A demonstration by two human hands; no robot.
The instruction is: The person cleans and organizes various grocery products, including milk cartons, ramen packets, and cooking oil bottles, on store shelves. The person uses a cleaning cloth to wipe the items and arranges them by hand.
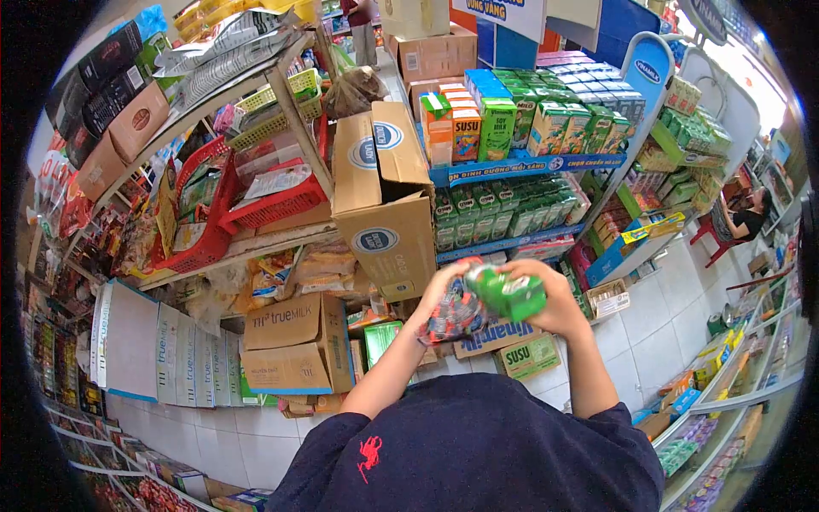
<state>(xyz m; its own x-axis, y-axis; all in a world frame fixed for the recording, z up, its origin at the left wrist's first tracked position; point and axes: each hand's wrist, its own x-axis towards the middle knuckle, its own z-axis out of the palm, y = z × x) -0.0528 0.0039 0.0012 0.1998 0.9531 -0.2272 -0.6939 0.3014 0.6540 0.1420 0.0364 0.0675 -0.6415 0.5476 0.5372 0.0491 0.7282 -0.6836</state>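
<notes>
My left hand (438, 292) is closed on a crinkled plastic packet (456, 314) with a dark red, black and grey pattern. Close beside it, my right hand (559, 300) grips a green pack of drink cartons (510, 293), tilted and smeared by motion. The two items overlap in this view, in front of the lower shelf. Rows of green Milo cartons (503, 212) fill that shelf. Below my hands lie a Vinamilk box (495, 340) and a green Susu carton (529, 357).
An open cardboard box (384, 230) stands left of the drinks shelf (529, 171). Farther left are a TH true Milk box (294, 350) and red baskets (213, 209). A glass-fronted shelf (734, 401) runs along the right. A person (746, 218) sits at the far right.
</notes>
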